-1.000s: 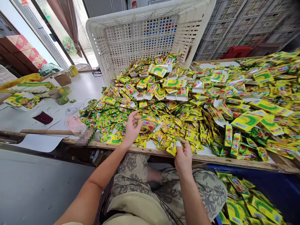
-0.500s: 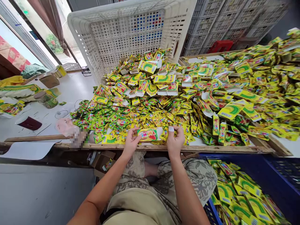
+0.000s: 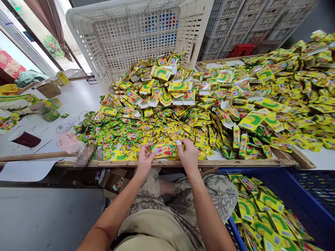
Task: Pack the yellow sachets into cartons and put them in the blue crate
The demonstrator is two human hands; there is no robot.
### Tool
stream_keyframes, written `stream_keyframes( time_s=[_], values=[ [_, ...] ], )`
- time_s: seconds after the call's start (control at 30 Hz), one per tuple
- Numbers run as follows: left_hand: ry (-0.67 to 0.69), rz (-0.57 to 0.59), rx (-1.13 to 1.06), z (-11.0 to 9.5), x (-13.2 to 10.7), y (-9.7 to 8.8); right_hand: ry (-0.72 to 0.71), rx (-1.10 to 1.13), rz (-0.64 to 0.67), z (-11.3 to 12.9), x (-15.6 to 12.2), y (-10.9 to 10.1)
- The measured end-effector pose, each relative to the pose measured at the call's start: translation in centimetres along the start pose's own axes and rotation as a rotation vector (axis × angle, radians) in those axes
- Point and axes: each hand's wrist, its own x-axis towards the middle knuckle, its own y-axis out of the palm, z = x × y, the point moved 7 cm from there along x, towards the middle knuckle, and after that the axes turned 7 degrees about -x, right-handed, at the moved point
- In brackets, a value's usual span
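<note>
A small yellow-and-green printed carton with a red heart lies level above the front edge of the table. My left hand pinches its left end between thumb and fingers. At the other end, my right hand has its thumb and fingers closed on the carton's end, covering it. Just beyond both hands spreads a heap of small green and yellow sachets. More cartons, several with white flaps open, lie on top, such as a yellow carton.
A white plastic basket lies tipped behind the heap. A blue crate with several cartons stands below the table at right. On the left are a dark red cup, a jar and a pink bag. Wooden strips edge the table.
My right hand has come in leftward onto the carton's right end. The white open flap seen there before no longer shows. My left hand keeps its grip; the view has shifted slightly.
</note>
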Motion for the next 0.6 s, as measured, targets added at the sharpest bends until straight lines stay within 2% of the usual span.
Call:
stream_keyframes(
  time_s=[0.2,0.33,0.5,0.6],
  values=[
    [-0.006,-0.018,0.03,0.1,-0.4,-0.1,0.109,-0.075,0.049,-0.9,0.1,0.4],
    [0.013,-0.026,0.022,-0.1,-0.4,0.0,0.106,-0.077,0.074,-0.8,0.3,0.4],
    [-0.065,0.06,-0.028,0.9,-0.1,0.5,0.056,-0.037,0.118,-0.6,0.6,0.6],
    [-0.049,0.144,0.053,0.6,-0.1,1.1,0.04,0.001,0.131,-0.5,0.8,0.5]
  ],
)
